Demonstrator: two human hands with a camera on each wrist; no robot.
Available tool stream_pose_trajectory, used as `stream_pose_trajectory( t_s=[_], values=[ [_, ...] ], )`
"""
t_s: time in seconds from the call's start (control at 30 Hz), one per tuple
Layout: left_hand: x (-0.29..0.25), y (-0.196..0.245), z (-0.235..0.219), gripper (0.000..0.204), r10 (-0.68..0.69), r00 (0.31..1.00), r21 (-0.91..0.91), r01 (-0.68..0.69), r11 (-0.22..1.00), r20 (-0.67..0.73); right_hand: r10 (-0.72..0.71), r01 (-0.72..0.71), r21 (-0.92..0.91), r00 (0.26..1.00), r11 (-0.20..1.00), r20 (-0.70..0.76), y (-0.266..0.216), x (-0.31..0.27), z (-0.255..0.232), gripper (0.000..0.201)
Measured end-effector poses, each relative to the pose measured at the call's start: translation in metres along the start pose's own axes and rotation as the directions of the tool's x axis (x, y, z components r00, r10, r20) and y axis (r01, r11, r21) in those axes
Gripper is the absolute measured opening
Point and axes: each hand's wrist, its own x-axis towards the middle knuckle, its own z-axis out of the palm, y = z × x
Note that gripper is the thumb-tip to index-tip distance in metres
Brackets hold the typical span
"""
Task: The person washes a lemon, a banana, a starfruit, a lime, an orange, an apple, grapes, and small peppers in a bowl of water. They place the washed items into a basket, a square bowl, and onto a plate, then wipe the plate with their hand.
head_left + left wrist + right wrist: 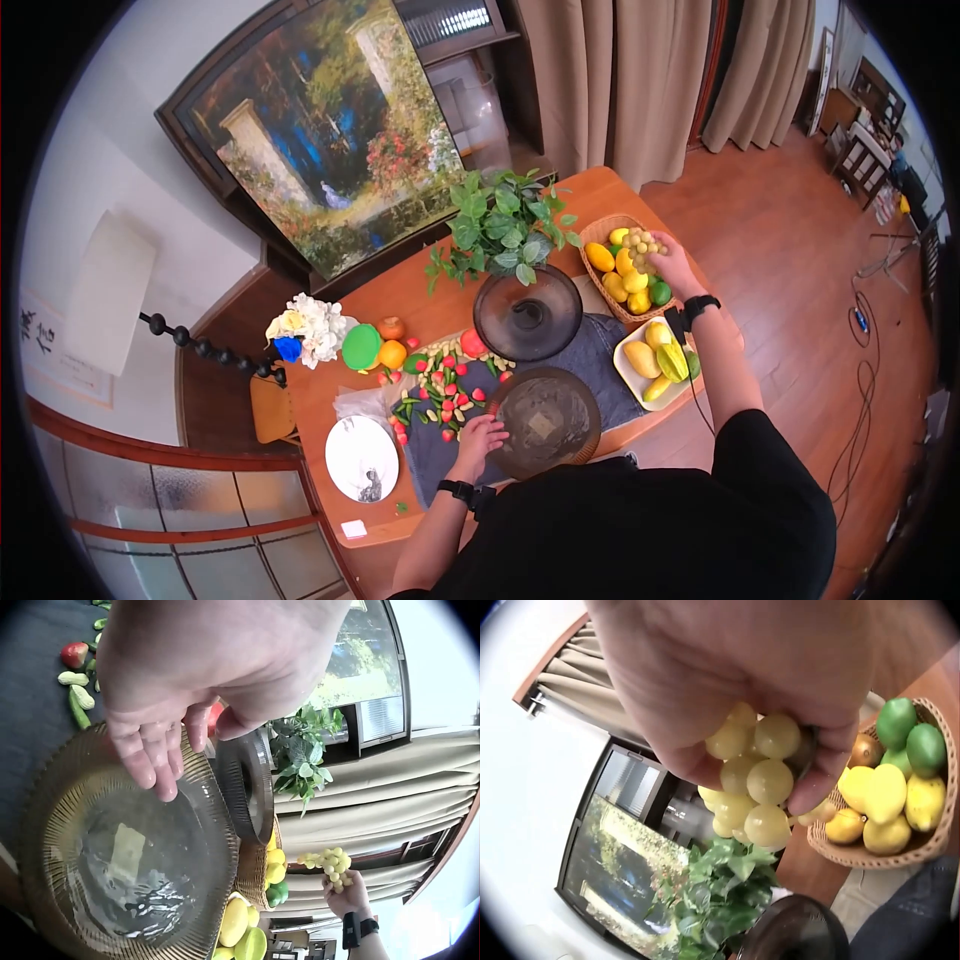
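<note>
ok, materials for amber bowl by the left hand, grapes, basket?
Amber bowl: tinted glass or plastic, glossy; translucent, bright glints. Grapes: perhaps plastic, satin; smooth, slightly translucent, though real fruit isn't ruled out. Basket: wicker-like, matte; visible weave, natural or synthetic unclear.

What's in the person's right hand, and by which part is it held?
The right hand holds a bunch of yellow-green grapes by one end, the rest sticking out.
</note>
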Motion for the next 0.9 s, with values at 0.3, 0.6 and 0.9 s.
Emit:
stream_pose_trajectory(
  t_s=[0.3, 0.6, 0.9],
  values=[
    [-0.006, -0.004, -0.004, 0.026, 0.0, 0.997, -0.009, -0.001, 1.0, -0.075, -0.021, 0.014, -0.645, 1.0, 0.764, -0.003, 0.051, 0.015, -0.003, 0.051],
    [-0.011, 0.001, -0.005, 0.027, 0.023, 0.994, -0.013, -0.025, 1.0, -0.108, -0.089, -0.035, -0.66, 0.984, 0.75, -0.153, 0.074, 0.025, -0.018, 0.04],
    [0.002, 0.009, -0.04, 0.021, 0.184, 0.946, -0.092, -0.216, 0.972, -0.267, -0.031, -0.117, -0.688, 0.979, 0.717, -0.199, 0.067, 0.014, -0.014, 0.04]
  ],
)
